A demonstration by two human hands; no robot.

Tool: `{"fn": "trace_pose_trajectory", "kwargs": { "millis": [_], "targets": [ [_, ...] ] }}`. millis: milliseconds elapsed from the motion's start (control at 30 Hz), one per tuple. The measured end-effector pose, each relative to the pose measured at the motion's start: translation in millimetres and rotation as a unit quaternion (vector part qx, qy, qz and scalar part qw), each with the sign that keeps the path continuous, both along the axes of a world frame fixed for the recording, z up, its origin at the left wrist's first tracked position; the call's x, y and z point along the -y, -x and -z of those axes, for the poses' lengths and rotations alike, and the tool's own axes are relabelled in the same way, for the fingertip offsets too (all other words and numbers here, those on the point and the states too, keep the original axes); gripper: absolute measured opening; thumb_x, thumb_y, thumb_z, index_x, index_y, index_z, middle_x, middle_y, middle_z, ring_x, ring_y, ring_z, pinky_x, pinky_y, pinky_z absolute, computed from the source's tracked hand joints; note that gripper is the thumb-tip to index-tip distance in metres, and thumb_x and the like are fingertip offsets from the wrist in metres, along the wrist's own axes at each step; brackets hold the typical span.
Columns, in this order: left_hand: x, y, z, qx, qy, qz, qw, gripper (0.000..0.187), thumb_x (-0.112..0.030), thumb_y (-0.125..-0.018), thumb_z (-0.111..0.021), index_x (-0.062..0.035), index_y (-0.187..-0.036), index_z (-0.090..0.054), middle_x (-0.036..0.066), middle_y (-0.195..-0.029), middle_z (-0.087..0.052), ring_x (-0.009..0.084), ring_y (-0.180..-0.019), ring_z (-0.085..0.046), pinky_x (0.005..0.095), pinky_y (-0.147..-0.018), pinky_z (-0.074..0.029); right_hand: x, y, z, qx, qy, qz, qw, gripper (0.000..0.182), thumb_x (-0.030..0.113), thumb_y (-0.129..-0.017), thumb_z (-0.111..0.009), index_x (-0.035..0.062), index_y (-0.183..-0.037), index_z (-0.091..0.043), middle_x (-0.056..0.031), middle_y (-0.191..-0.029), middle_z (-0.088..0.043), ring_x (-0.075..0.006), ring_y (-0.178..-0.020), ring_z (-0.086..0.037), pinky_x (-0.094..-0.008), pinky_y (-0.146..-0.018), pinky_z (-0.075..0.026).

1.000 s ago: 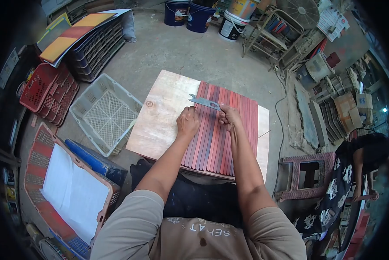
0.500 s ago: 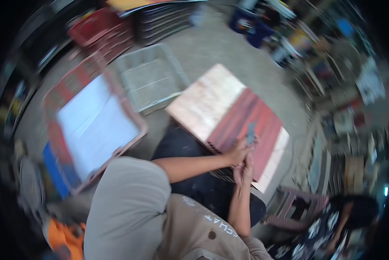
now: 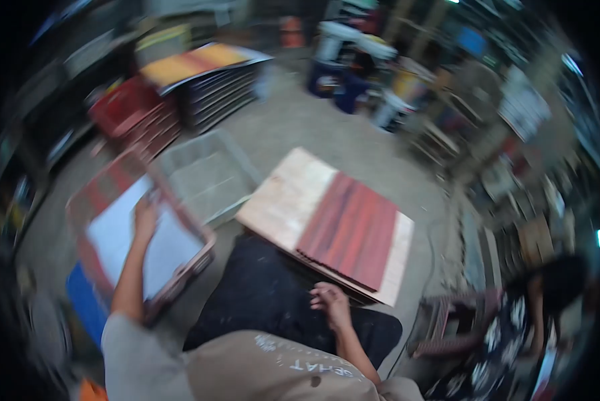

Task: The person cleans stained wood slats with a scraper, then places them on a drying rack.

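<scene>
My left hand [image 3: 145,217] is over the white sheets [image 3: 113,234] in the reddish crate [image 3: 89,190]. Its fingers are blurred and closed round something small and greyish that I cannot make out. Near my lap, just off the front edge of the pale board [image 3: 288,194], is my right hand [image 3: 331,304], its fingers loosely bent and apart, with nothing visible in them. Dark red, streaked strips [image 3: 353,230] lie side by side across the board.
An empty grey-white crate [image 3: 210,170] stands behind the reddish one. Further back are red crates [image 3: 129,113], a stack with an orange-topped sheet [image 3: 203,63] and several buckets [image 3: 350,90]. A person [image 3: 514,334] is at lower right, beside a brownish stool [image 3: 457,321].
My hands have separated. My left hand has moved from the red strips over to the white sheets; my right hand has drawn back towards my lap. The view has shifted too.
</scene>
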State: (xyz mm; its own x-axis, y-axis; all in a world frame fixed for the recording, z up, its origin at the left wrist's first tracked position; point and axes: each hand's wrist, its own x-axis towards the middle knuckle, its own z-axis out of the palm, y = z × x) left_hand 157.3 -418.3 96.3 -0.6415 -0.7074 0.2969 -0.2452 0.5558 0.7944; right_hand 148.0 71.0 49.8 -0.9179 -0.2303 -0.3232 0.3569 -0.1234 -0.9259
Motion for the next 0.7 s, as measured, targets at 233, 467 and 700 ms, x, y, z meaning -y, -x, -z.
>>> {"fn": "trace_pose_trajectory", "kwargs": {
  "millis": [233,467,700],
  "targets": [
    [127,-91,172,0.361,0.426,0.031,0.829,0.029,-0.018,-0.079,-0.045,0.0037,-0.068,-0.062,0.022,-0.074,-0.059,0.0357,-0.068,-0.057,0.0449,-0.063,-0.046,7,-15,16,0.009,-0.031,-0.044,0.999,0.022,0.013,-0.088,-0.049,-0.0006,-0.105,-0.054,-0.0069,-0.089,-0.06,-0.0091,-0.067,-0.056,-0.0218,-0.057,-0.049],
    [176,-94,226,0.368,0.287,0.123,0.876,0.041,-0.036,-0.073,-0.047,0.0025,-0.073,-0.061,0.027,-0.074,-0.056,0.042,-0.073,-0.057,0.0493,-0.065,-0.046,0,-26,15,-0.036,-0.06,-0.032,0.997,0.019,0.013,-0.087,-0.05,-0.0001,-0.1,-0.055,-0.0078,-0.082,-0.06,-0.0107,-0.063,-0.057,-0.0237,-0.053,-0.048],
    [179,-25,144,0.132,0.077,-0.018,0.988,0.036,-0.022,-0.079,-0.049,0.0076,-0.096,-0.058,0.023,-0.094,-0.06,0.0335,-0.087,-0.055,0.0411,-0.08,-0.041,-69,8,-1,-0.151,-0.17,0.191,0.955,0.017,0.01,-0.085,-0.05,-0.0005,-0.096,-0.059,-0.008,-0.074,-0.061,-0.0132,-0.058,-0.057,-0.0263,-0.054,-0.048]
  ]
}}
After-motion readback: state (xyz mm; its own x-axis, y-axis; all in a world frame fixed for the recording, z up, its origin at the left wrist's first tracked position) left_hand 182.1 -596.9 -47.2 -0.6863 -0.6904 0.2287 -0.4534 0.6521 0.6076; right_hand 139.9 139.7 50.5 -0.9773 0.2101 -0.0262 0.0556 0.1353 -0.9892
